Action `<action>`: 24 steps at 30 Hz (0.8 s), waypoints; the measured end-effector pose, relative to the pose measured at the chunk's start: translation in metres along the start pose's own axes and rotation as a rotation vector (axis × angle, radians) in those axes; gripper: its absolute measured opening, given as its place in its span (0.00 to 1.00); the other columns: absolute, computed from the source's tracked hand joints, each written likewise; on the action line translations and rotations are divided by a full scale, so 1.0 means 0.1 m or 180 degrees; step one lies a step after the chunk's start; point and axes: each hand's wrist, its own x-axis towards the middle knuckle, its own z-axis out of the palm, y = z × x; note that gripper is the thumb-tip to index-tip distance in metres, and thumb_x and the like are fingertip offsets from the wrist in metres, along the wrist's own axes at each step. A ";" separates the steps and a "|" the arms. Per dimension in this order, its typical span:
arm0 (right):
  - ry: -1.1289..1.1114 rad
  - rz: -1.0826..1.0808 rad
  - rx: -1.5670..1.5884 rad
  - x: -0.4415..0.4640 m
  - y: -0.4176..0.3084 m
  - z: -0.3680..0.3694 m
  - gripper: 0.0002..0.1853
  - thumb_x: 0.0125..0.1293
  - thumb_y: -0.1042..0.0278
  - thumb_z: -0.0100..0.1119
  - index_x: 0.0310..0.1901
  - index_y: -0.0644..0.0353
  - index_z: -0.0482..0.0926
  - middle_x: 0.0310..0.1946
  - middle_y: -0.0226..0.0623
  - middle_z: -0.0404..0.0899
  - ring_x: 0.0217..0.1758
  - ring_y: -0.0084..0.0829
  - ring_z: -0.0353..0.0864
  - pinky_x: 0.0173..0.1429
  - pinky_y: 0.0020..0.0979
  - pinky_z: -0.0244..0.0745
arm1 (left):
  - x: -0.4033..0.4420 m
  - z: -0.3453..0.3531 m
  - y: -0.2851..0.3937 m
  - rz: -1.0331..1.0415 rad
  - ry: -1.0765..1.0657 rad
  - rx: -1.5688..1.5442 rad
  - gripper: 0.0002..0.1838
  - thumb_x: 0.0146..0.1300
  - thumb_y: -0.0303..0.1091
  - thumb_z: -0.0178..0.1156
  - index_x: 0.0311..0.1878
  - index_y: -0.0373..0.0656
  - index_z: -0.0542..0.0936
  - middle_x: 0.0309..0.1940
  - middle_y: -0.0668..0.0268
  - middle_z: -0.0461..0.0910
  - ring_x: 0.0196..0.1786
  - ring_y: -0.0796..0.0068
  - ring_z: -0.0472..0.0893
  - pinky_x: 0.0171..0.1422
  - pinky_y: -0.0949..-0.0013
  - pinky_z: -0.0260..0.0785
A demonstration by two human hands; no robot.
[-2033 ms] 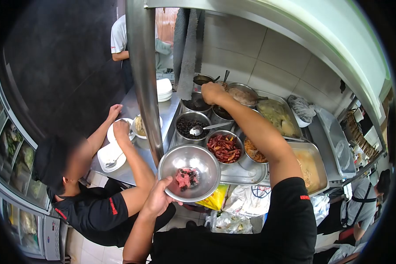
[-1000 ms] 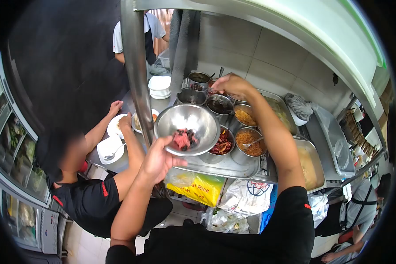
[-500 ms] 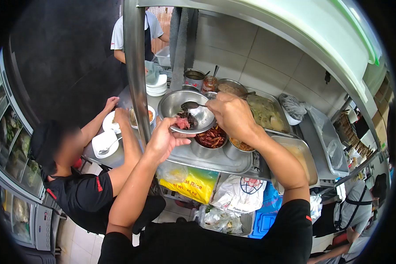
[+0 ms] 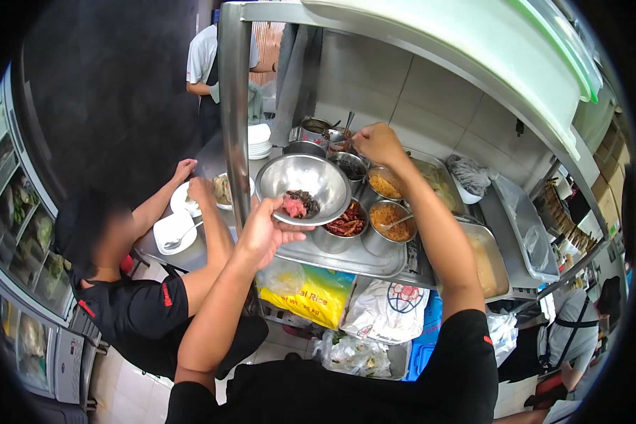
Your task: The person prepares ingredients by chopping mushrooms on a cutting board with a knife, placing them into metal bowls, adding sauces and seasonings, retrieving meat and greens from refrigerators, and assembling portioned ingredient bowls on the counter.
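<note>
My left hand (image 4: 265, 237) grips the near rim of a steel mixing bowl (image 4: 325, 180), thumb at the edge and fingers underneath. Inside the bowl lie a pink minced heap (image 4: 294, 206) and dark bits (image 4: 308, 201). My right hand (image 4: 379, 146) is closed above the back row of containers, beside a red jar (image 4: 338, 139) with a spoon standing in it. What its fingers hold, if anything, is hidden. Below it are a pot of dark contents (image 4: 350, 168) and a pot of orange-yellow flakes (image 4: 385, 185). Dried red chillies (image 4: 348, 223) fill a pot right of the bowl.
A steel post (image 4: 234, 127) rises left of the bowl. Beyond it, a co-worker's hand (image 4: 199, 189) is over white plates. Another pot (image 4: 391, 230) holds orange flakes and a spoon. Trays (image 4: 482, 258) stand at right; a rice bag (image 4: 307, 297) lies below the counter.
My right hand, which held a spoon over the bowl, has moved up and away to the back containers. The bowl stays in my left hand, shifted slightly lower in view.
</note>
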 end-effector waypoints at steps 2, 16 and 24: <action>0.0030 0.0005 -0.0268 0.27 0.09 0.22 0.10 0.54 0.64 0.58 0.31 0.60 0.85 0.24 0.45 0.82 0.30 0.37 0.82 0.38 0.34 0.75 | -0.17 0.00 0.01 -0.0044 0.0095 -0.0003 0.17 0.68 0.39 0.42 0.52 0.38 0.69 0.43 0.59 0.77 0.41 0.65 0.82 0.36 0.65 0.80; 0.0857 -0.1414 0.0355 -0.39 -0.37 0.04 0.12 0.53 0.80 0.51 0.39 0.62 0.81 0.43 0.50 0.79 0.50 0.51 0.77 0.54 0.44 0.73 | -1.32 -0.13 -0.29 -0.0714 -0.0091 -0.0113 0.23 0.65 0.42 0.47 0.57 0.34 0.70 0.50 0.55 0.76 0.45 0.60 0.80 0.41 0.57 0.76; 0.2317 0.0674 0.1961 -3.93 -0.51 -1.12 0.10 0.70 0.67 0.48 0.42 0.64 0.77 0.34 0.32 0.76 0.33 0.22 0.78 0.41 0.25 0.73 | -1.45 0.40 -1.38 -0.2366 -0.1361 0.0089 0.29 0.59 0.45 0.49 0.58 0.34 0.69 0.51 0.56 0.77 0.55 0.60 0.78 0.58 0.53 0.73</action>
